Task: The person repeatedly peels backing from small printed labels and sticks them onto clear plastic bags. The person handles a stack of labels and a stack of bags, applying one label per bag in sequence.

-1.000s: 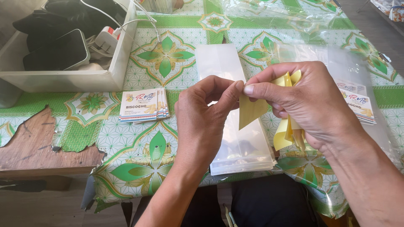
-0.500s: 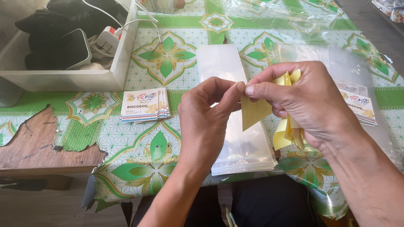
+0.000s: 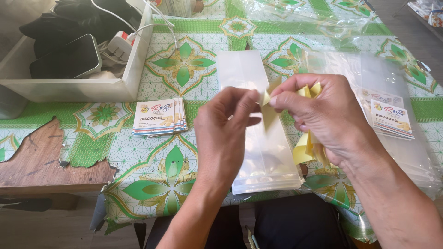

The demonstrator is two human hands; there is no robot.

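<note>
My left hand point(image 3: 226, 133) and my right hand point(image 3: 323, 117) meet above a stack of clear plastic bags point(image 3: 258, 138) lying on the green patterned tablecloth point(image 3: 180, 69). Both pinch a small yellow paper strip point(image 3: 266, 99) between thumb and fingertips. My right hand also grips a bunch of yellow backing strips point(image 3: 307, 147) that hang from its palm. A small stack of printed label cards point(image 3: 159, 117) lies left of my left hand.
A white plastic bin point(image 3: 78, 87) at the far left holds a phone, a charger and cables. More clear bags with labels point(image 3: 392, 120) lie at the right. The tablecloth is torn at the left, baring the wooden tabletop point(image 3: 41, 157).
The yellow strip between my fingers has gone from a wide flap to a small pinched piece. My hands have drawn closer together at the fingertips.
</note>
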